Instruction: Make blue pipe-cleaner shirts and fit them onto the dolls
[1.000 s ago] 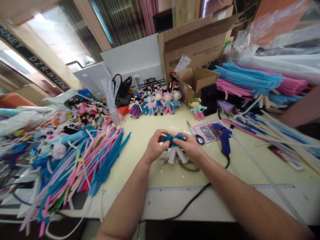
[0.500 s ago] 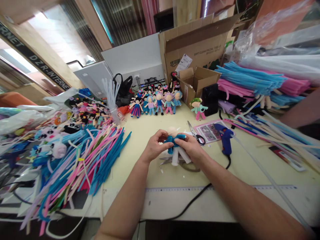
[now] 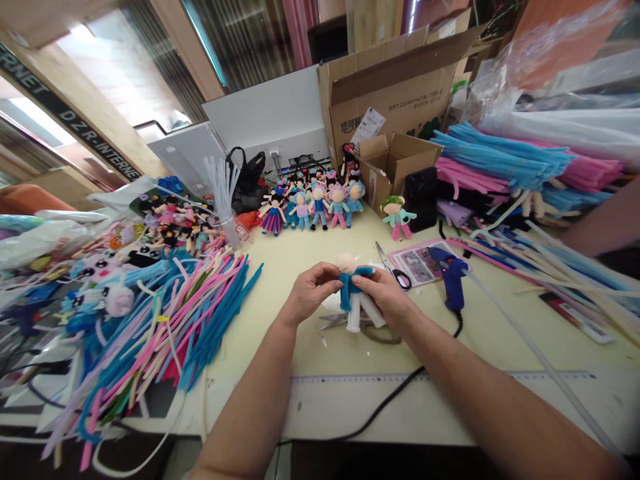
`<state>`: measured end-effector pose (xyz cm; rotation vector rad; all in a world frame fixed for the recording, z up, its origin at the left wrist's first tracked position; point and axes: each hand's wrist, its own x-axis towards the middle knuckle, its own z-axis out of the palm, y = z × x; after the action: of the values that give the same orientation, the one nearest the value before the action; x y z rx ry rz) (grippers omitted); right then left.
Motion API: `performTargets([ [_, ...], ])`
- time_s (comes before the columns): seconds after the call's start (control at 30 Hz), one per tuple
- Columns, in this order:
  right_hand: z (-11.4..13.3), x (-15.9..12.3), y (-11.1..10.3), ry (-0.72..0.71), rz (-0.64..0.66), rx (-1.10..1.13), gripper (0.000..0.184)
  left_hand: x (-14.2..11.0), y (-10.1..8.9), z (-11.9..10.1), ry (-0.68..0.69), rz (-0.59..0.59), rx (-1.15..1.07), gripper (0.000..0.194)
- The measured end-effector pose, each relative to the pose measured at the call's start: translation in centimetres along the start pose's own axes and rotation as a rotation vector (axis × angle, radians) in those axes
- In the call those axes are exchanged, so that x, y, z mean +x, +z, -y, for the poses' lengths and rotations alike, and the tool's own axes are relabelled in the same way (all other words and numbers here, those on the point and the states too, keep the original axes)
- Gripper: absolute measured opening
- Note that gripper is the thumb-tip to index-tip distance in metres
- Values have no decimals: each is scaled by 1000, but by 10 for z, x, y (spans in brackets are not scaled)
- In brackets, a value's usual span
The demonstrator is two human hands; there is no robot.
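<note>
A small pipe-cleaner doll (image 3: 353, 301) is held above the table between my two hands. It has a pale round head, a blue top and white legs pointing down toward me. My right hand (image 3: 383, 293) grips the doll's body and blue arm on its right side, thumb across the front. At the doll's left side, my left hand (image 3: 315, 291) pinches near the shoulder and the blue strip there; its fingertips are partly hidden. Under the doll lie a pair of scissors (image 3: 383, 333), mostly covered. Black-handled scissors (image 3: 400, 277) rest just beyond my right hand.
A blue glue gun (image 3: 451, 280) stands at right, its black cable crossing the table. Loose pipe cleaners (image 3: 200, 313) heap at left, with more bundles (image 3: 505, 157) at right. Finished dolls (image 3: 319, 205) and a small open carton (image 3: 400, 160) line the back. A ruler strip (image 3: 340, 379) runs along the front.
The doll has shifted slightly right and its head shows more. Its blue piece at left now hangs downward. My left fingers have closed nearer together.
</note>
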<state>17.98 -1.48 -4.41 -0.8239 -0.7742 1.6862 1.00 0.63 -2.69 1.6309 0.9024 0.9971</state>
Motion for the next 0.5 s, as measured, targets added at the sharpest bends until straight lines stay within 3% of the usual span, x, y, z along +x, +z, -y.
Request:
performTargets([
  [0.13, 0, 1, 0, 9, -12, -10, 38, -1, 0, 1, -16, 6, 28, 22],
  [0.33, 1, 4, -3, -77, -52, -1, 36, -2, 12, 3, 24, -100, 45, 26],
  [0.5, 2, 5, -5, -52, -52, 25, 37, -2, 13, 2, 43, -71, 6, 29],
])
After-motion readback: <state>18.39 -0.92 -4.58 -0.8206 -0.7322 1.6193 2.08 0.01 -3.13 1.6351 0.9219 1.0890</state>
